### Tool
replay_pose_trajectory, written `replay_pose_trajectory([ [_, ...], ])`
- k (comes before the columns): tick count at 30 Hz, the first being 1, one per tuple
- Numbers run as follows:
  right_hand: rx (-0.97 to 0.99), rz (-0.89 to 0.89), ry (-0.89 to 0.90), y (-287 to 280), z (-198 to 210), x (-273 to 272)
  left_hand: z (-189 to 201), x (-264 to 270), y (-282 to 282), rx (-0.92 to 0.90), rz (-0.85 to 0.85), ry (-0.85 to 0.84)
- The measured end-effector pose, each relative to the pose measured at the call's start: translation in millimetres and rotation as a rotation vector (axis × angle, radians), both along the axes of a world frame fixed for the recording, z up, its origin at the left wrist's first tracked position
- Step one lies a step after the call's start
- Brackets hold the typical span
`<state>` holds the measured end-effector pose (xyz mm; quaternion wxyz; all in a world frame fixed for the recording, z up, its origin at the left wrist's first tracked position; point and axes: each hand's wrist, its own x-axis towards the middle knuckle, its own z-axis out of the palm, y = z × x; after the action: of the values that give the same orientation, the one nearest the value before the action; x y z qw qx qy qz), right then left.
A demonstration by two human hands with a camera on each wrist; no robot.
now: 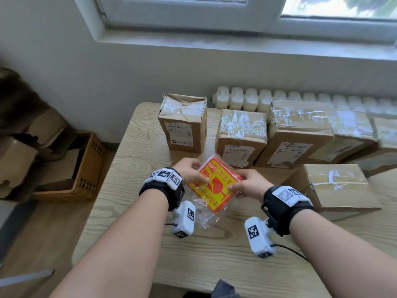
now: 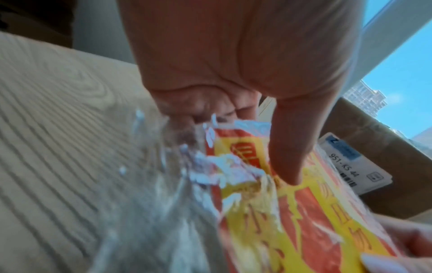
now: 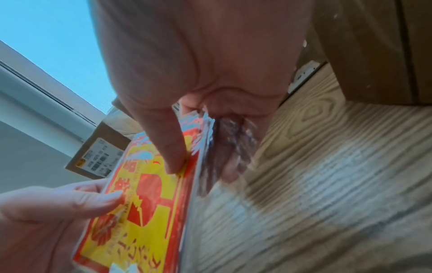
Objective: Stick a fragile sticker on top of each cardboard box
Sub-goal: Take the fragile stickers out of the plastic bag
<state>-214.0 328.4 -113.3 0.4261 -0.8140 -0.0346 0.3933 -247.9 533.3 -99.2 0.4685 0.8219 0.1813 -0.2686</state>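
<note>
Above the wooden table [image 1: 133,211], both hands pinch one sticker pack [image 1: 214,186]: the left hand [image 1: 190,168] grips its left edge, the right hand [image 1: 247,182] its right, thumbs on the printed face. That looks like steadying the clear wrapper [image 1: 206,214] to get a sticker out. The pack hangs between the hands, with the cardboard boxes [image 1: 240,134] near behind, none stickered.
</note>
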Motion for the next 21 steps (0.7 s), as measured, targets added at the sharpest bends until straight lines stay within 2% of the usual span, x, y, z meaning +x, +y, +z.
replay_pose_trajectory([
  [8, 0.039, 0.016, 0.012, -3, 18, -2, 8, -3, -3, 0.073, 0.059, 0.017],
  [10, -0.020, 0.031, -0.113, -4, 16, -2, 8, -7, -1, 0.098, 0.075, 0.025],
  [13, -0.080, -0.123, -0.362, -8, 20, -3, 13, -11, 3, 0.115, 0.086, 0.018],
  [14, -0.061, -0.161, -0.350, -8, 23, -2, 15, -13, 3, 0.116, 0.086, 0.009],
  [16, -0.005, -0.146, -0.097, -5, 30, -2, 20, -14, 4, 0.108, 0.075, -0.002],
  [18, 0.001, -0.049, 0.176, 0, 37, -7, 24, -13, 2, 0.096, 0.065, -0.005],
  [19, 0.002, -0.012, 0.250, 3, 38, -10, 26, -13, 1, 0.088, 0.065, -0.006],
  [21, 0.024, -0.007, 0.274, 10, 37, -17, 28, -12, -2, 0.071, 0.065, -0.025],
])
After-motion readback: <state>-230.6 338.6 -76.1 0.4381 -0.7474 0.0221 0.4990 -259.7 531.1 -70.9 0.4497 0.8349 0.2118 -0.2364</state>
